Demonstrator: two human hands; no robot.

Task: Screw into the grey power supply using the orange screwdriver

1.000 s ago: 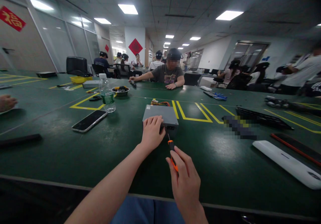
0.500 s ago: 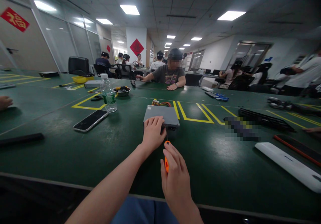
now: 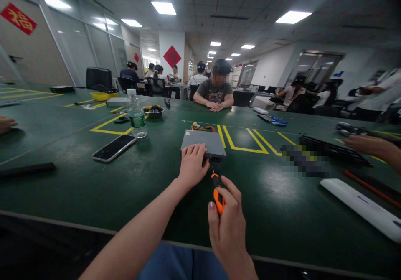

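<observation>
my left hand (image 3: 192, 163), fingers extended, rests on a box (image 3: 209, 139), likely bracing it; my right hand (image 3: 229, 222) loosely pinches a screwdriver (image 3: 218, 202).

**Arm and Hand Posture: Left Forward, Right Nearer**

Extends the left arm (image 3: 138, 227) diagonally forward and inward. Rests the left hand (image 3: 192, 163) palm down, with its fingers (image 3: 194, 149) slightly bent side by side and its thumb to their right. Holds the right hand (image 3: 230, 223) nearer the body, to the right of the left hand and clear of it. Curls the right fingers in a loose grip, with the index raised and the right thumb (image 3: 213, 219) pointing forward, left of the palm.
</observation>
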